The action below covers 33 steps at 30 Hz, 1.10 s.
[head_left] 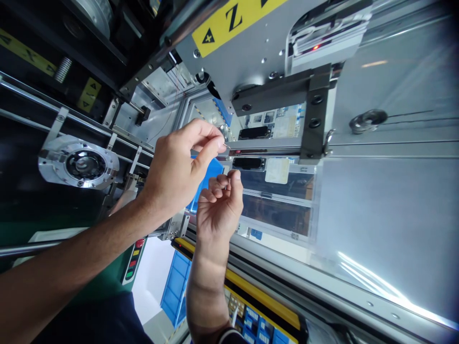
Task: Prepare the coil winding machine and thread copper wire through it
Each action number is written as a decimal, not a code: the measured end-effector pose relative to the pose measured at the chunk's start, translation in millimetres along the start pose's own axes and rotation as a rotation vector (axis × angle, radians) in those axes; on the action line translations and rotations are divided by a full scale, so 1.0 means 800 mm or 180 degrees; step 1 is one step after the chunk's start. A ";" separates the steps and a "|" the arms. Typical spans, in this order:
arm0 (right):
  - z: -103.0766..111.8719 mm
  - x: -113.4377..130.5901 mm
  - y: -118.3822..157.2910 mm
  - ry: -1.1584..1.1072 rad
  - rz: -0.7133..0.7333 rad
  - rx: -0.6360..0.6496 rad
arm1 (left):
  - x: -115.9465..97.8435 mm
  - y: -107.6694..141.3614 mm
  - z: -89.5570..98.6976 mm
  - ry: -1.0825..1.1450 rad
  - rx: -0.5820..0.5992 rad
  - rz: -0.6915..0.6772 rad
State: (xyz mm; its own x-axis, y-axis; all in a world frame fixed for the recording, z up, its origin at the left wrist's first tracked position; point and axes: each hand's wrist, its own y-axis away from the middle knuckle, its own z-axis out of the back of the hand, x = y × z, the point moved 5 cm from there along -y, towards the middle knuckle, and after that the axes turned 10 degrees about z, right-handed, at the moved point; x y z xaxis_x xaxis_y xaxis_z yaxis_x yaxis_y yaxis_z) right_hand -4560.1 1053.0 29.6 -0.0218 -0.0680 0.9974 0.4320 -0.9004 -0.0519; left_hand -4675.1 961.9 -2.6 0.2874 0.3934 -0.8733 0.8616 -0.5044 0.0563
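My left hand (175,165) reaches in from the left with its back towards me. Its thumb and forefinger are pinched on the end of a thin wire (227,146), beside a narrow metal rod (265,152). Just below is my right hand (220,205), palm towards me, with fingers curled and the thumb pressed to the forefinger. Whatever lies in that pinch is too small to make out. To the right of both hands, a dark metal bracket (311,119) meets the far end of the rod.
A wound wire coil (368,121) with two straight leads rests on the grey panel at right. Overhead is a machine plate with a yellow Z label (234,19). Round chuck (81,162) and rails stand left. Blue bins (175,286) and a button panel (135,258) are below.
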 end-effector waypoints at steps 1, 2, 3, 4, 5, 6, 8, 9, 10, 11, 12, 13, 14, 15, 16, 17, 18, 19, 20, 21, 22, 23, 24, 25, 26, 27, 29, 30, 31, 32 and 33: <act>0.000 -0.001 0.000 0.0018 -0.0006 -0.0001 | 0.000 0.000 0.000 -0.0002 0.0020 0.0010; 0.001 -0.001 -0.001 0.0025 -0.0014 -0.0005 | 0.001 0.001 0.000 -0.0007 0.0042 0.0020; 0.001 -0.002 -0.001 0.0025 -0.0024 -0.0009 | 0.001 0.001 -0.001 -0.0011 0.0057 0.0027; 0.001 -0.002 -0.001 0.0022 -0.0031 -0.0014 | 0.002 0.001 -0.001 -0.0015 0.0069 0.0023; 0.002 -0.002 -0.001 0.0017 -0.0032 -0.0020 | 0.002 0.002 0.000 -0.0019 0.0073 0.0008; 0.002 -0.003 -0.001 0.0006 -0.0030 -0.0022 | 0.002 0.002 0.000 -0.0027 0.0074 -0.0006; 0.001 -0.002 -0.001 -0.0044 -0.0011 -0.0009 | 0.001 0.002 0.000 -0.0052 0.0056 -0.0036; 0.001 -0.002 -0.002 -0.0072 0.0005 0.0005 | 0.001 0.002 0.000 -0.0067 0.0037 -0.0052; 0.000 -0.002 -0.002 -0.0090 0.0023 0.0020 | 0.000 0.002 0.000 -0.0084 0.0017 -0.0066; 0.000 -0.001 -0.002 -0.0098 0.0038 0.0037 | -0.001 0.002 0.000 -0.0100 -0.0006 -0.0079; 0.000 -0.001 -0.003 -0.0105 0.0050 0.0049 | -0.002 0.002 0.000 -0.0112 -0.0031 -0.0091; 0.000 0.000 -0.004 -0.0115 0.0057 0.0054 | -0.003 0.001 0.000 -0.0125 -0.0055 -0.0100; 0.000 0.000 -0.004 -0.0134 0.0057 0.0054 | -0.003 0.001 0.000 -0.0138 -0.0078 -0.0098; 0.000 0.000 -0.005 -0.0159 0.0056 0.0048 | -0.003 0.001 0.000 -0.0148 -0.0098 -0.0093; 0.001 0.000 -0.005 -0.0177 0.0057 0.0040 | -0.003 0.001 0.000 -0.0153 -0.0110 -0.0087; 0.001 0.000 -0.006 -0.0172 0.0063 0.0040 | -0.003 0.001 0.000 -0.0155 -0.0102 -0.0080; 0.002 0.000 -0.006 -0.0138 0.0077 0.0051 | -0.003 0.001 0.000 -0.0151 -0.0090 -0.0077; 0.002 0.000 -0.006 -0.0080 0.0094 0.0073 | -0.003 0.001 -0.001 -0.0144 -0.0076 -0.0077; 0.002 0.000 -0.006 -0.0016 0.0112 0.0098 | -0.003 0.002 -0.001 -0.0139 -0.0064 -0.0078; 0.002 -0.001 -0.006 0.0041 0.0126 0.0121 | -0.002 0.002 -0.001 -0.0141 -0.0052 -0.0078; 0.002 -0.001 -0.006 0.0081 0.0135 0.0134 | -0.002 0.003 -0.001 -0.0150 -0.0052 -0.0077; 0.003 -0.001 -0.006 0.0100 0.0138 0.0129 | -0.002 0.004 -0.001 -0.0168 -0.0053 -0.0078; 0.003 -0.002 -0.006 0.0103 0.0134 0.0106 | -0.003 0.004 -0.001 -0.0193 -0.0051 -0.0079; 0.004 -0.002 -0.006 0.0098 0.0127 0.0068 | -0.003 0.005 -0.002 -0.0225 -0.0047 -0.0081; 0.004 -0.002 -0.006 0.0092 0.0124 0.0020 | -0.004 0.005 -0.002 -0.0263 -0.0046 -0.0092; 0.005 -0.002 -0.007 0.0090 0.0128 -0.0025 | -0.005 0.005 -0.003 -0.0304 -0.0048 -0.0113; 0.005 -0.001 -0.009 0.0084 0.0203 -0.0069 | -0.009 0.004 -0.004 -0.0381 -0.0023 -0.0182; 0.004 0.000 -0.010 0.0079 0.0282 -0.0054 | -0.010 0.003 -0.005 -0.0408 0.0009 -0.0216; 0.003 0.001 -0.012 0.0077 0.0379 -0.0014 | -0.011 0.003 -0.007 -0.0423 0.0049 -0.0242; 0.001 0.001 -0.014 0.0087 0.0478 0.0043 | -0.012 0.002 -0.008 -0.0423 0.0091 -0.0255; -0.002 0.001 -0.016 0.0115 0.0571 0.0100 | -0.012 0.001 -0.009 -0.0410 0.0132 -0.0249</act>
State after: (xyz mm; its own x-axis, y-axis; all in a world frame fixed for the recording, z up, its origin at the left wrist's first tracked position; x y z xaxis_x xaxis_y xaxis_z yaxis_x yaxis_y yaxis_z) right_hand -4566.7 1064.0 31.3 0.0259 -0.2422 0.9699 0.4597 -0.8587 -0.2267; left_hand -4674.0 963.5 9.3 0.1617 0.3324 -0.9292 0.8605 -0.5084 -0.0322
